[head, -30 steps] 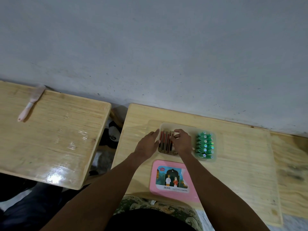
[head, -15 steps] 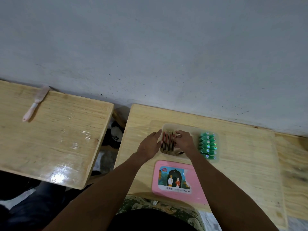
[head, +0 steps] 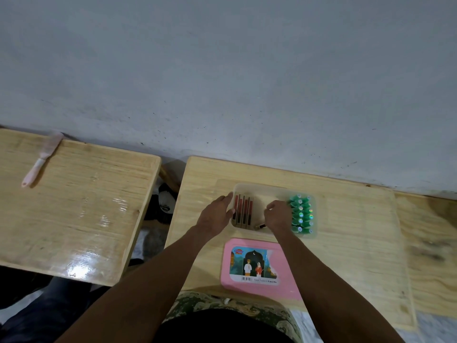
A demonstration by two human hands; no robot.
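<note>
The slim red-and-black tubes (head: 243, 210) lie side by side at the left end of the translucent tray (head: 259, 188) on the counter (head: 346, 219). Judged light, rigid and smooth, each is best pinched at mid-length. The left hand (head: 216, 216) clasps the tray's left wall, and the fingers of the right hand (head: 278, 216) curl inside the tray; whether they pinch anything cannot be told.

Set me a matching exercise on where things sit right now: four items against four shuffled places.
1 green-capped small bottles
2 red-and-black slim sticks
3 pink rectangular plastic lid
4 pale pink plastic brush

A left wooden table
B translucent plastic tray, left part
C tray, right end
D right wooden table, between tray and person

Pairs: 1-C, 2-B, 3-D, 4-A
</note>
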